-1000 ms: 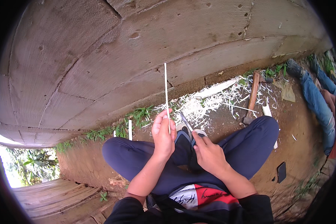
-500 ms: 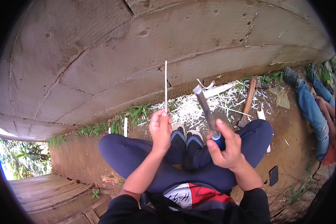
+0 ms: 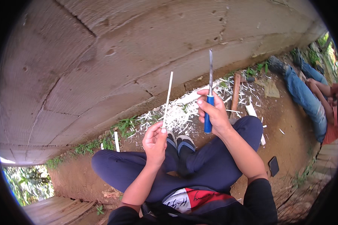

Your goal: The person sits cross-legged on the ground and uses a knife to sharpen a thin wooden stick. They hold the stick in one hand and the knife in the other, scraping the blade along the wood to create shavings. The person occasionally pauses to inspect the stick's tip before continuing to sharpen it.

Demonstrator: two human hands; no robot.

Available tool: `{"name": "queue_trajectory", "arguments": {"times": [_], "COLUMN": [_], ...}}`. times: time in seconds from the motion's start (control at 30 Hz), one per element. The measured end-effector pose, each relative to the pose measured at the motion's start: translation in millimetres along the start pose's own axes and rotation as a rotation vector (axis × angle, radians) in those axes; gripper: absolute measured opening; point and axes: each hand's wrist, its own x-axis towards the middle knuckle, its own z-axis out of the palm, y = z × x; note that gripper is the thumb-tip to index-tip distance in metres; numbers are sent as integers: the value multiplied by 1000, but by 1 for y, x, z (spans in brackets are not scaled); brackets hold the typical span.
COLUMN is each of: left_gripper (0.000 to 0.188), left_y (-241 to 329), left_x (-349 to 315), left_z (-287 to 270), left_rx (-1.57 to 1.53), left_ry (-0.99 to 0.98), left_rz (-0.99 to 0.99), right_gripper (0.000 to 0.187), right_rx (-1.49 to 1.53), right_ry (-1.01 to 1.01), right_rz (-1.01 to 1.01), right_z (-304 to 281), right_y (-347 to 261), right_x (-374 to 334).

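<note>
My left hand [image 3: 155, 141] pinches the lower end of a thin pale stick [image 3: 167, 99] and holds it upright in front of the concrete wall. My right hand [image 3: 214, 112] grips the blue handle of a knife [image 3: 209, 97], its narrow blade pointing straight up. The two hands are apart, the knife to the right of the stick. Both hover above my crossed legs in dark blue trousers [image 3: 221, 157] and my dark shoes [image 3: 180, 144].
A heap of pale shavings [image 3: 184, 112] lies on the earth by the wall's foot. A wooden-handled tool [image 3: 235, 92] rests among them. A dark phone [image 3: 273, 165] lies on the ground at right. Another person in jeans [image 3: 308, 101] sits far right. The concrete wall [image 3: 112, 56] fills the upper view.
My right hand has lifted the knife from a tilted position near my lap to upright, level with the stick. The left hand keeps the stick raised.
</note>
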Motion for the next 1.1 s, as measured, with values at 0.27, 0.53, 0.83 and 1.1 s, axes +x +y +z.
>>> {"name": "queue_trajectory", "arguments": {"times": [0.27,0.53,0.83,1.1], "left_gripper": [25,24,24,23], "left_y": [-13,-14,-12,-22], "left_x": [-19,-15,-14,-13], "left_z": [14,18,15,18], "left_rx": [191,248,262,348], "left_ry": [-166,-166,-166,-148], "left_rz": [-1,114,134,91], "right_gripper": [38,38,38,34], "right_rx": [122,-64,-122,-78], "right_ry": [-8,35,-20,22], "right_rz": [-131,-84,-7,-18], "right_z": [-25,-30,-10,-28], "right_y": [-26,-21,0,7], "right_x": [-7,-16,-20,-15]}}
